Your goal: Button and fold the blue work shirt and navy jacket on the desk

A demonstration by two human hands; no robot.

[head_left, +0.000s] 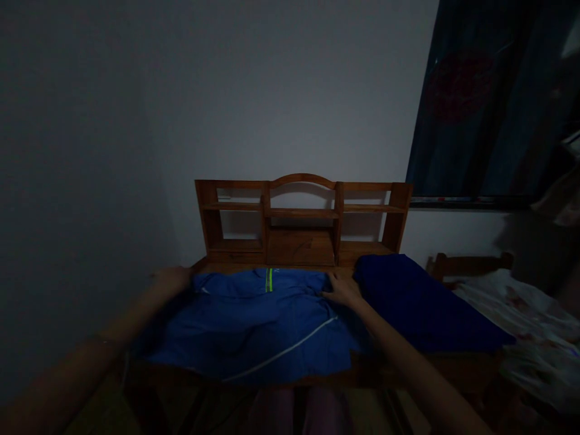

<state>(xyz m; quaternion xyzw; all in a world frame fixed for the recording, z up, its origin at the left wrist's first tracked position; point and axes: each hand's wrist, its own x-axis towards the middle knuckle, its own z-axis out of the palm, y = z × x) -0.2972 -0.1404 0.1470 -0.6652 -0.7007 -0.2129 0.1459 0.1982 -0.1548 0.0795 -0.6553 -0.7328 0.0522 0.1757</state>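
Note:
A blue garment (272, 326) lies spread over the wooden desk, with thin white piping and a short yellow-green strip near its far edge. My left hand (171, 281) is at the garment's far left corner, smeared by motion, so its fingers cannot be made out. At the far right corner, my right hand (343, 291) rests on the cloth, thumb and fingers apart. Just right of that hand is a darker blue folded cloth (417, 302), lying flat on the desk.
Behind the garment, a wooden shelf unit (301, 212) stands against the pale wall. A wooden chair (473, 263) with whitish, crumpled plastic-like material (525, 308) is on the right. Dark window panes (480, 121) are above it. The room is dim.

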